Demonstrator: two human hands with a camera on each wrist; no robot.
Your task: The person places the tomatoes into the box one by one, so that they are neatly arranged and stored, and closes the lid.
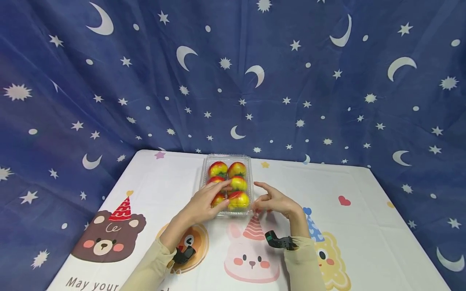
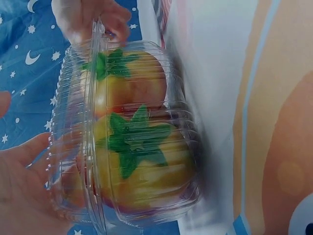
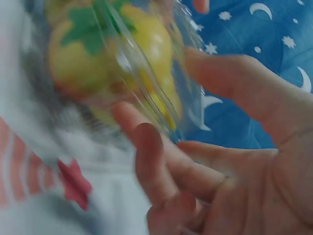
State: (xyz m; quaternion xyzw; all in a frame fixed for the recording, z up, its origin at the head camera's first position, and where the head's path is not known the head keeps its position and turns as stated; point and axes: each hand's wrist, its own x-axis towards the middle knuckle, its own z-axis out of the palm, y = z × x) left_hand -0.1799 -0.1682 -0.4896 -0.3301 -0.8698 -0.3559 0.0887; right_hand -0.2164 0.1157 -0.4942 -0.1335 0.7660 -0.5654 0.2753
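Observation:
A clear plastic clamshell box (image 1: 225, 157) lies on the table and holds several red-and-yellow round fruits (image 1: 238, 199) with green star-shaped leaves, in two columns. Its ridged lid is down in all views. My left hand (image 1: 206, 201) reaches across the lid's left and near side, fingers stretched out; the left wrist view shows that palm (image 2: 24, 191) behind the lid. At the box's near right edge is my right hand (image 1: 274, 200), index finger extended. In the right wrist view its fingers (image 3: 161, 161) lie on either side of the rim, which they seem to pinch; blur covers part of this.
A white cloth (image 1: 364, 242) printed with cartoon animals covers the table. Behind the table's far edge hangs a blue curtain (image 1: 225, 113) with moons and stars. Each wrist wears a small black camera mount (image 1: 278, 240).

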